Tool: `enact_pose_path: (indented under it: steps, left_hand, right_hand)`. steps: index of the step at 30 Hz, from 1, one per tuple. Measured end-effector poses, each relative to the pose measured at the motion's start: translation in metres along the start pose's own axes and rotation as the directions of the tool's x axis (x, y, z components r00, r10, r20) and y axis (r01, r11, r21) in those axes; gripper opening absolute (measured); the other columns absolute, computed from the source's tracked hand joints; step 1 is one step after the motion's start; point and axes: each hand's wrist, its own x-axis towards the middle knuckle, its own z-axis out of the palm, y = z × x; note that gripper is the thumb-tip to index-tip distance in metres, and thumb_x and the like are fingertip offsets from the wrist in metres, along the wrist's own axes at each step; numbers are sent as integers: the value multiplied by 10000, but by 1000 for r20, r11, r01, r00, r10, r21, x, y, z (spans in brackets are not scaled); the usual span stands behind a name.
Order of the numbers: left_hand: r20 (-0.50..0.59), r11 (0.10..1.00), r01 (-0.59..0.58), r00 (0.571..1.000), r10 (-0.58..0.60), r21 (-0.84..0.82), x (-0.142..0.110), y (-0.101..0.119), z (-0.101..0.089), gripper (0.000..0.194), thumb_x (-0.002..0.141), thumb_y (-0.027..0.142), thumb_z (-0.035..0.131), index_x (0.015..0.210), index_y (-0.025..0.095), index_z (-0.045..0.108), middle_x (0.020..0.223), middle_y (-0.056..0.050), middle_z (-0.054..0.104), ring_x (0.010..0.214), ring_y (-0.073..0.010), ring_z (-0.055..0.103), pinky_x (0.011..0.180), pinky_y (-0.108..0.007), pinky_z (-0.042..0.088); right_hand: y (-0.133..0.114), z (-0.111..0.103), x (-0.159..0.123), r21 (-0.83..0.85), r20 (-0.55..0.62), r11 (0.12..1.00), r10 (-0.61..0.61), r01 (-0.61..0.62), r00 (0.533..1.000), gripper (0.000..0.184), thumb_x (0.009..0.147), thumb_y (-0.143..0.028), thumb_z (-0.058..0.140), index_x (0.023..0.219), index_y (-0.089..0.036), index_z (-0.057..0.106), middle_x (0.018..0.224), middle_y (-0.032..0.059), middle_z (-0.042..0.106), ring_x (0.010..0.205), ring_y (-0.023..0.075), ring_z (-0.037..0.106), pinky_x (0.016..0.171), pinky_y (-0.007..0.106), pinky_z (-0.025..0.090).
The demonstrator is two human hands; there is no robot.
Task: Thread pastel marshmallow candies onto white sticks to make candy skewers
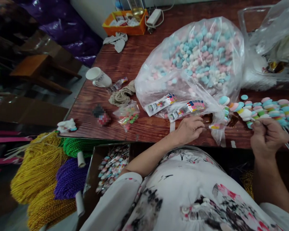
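My right hand [267, 136], fingers closed, pinches the white stick end of a candy skewer [245, 113], threaded with pastel pink, blue, white and orange pieces. Its far end points up and left toward the plastic bag. More candy skewers [274, 110] lie in a pile just beyond that hand, their white sticks toward the table edge. My left hand [190, 130] rests low over the table, its fingers bent together; whatever lies between them is hidden. Close to it are printed header cards [186, 110] and a small clear wrapper with a coloured label [218, 126].
A big clear bag of pastel candies [202, 51] fills the table's middle. Leftward are a small candy bag [128, 115], a rag [122, 94] and a white mug [98, 77]. An orange basket [125, 29] stands behind. Below sits a carton [91, 170] beside bundled beads [38, 166].
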Motion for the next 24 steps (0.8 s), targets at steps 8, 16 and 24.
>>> enact_pose_path:
  steps: [8,16,24]
  left_hand:
    - [-89,897,295,936,-340,-330,-1,12,-18,228,726,237,727,590,145,570,593,24,579,555,-77,507,558,-214,392]
    - [-118,878,352,906,-407,-326,-24,11,-30,179,741,243,721,650,147,600,617,19,597,554,-76,506,555,-213,396]
    - [-205,989,124,973,-107,74,-39,3,-39,131,822,167,591,691,166,582,655,6,585,652,-109,528,663,-251,426]
  right_hand:
    - [-16,-30,18,1,60,987,-160,160,985,68,765,-256,671,771,-189,676,687,28,668,685,192,668,685,322,533]
    - [-40,-37,41,42,208,866,-495,498,844,96,740,-89,688,794,-161,655,688,12,670,642,144,656,662,245,510]
    - [-50,-41,61,104,441,721,-651,685,618,91,806,-116,605,858,-191,604,744,43,692,692,193,660,675,311,503]
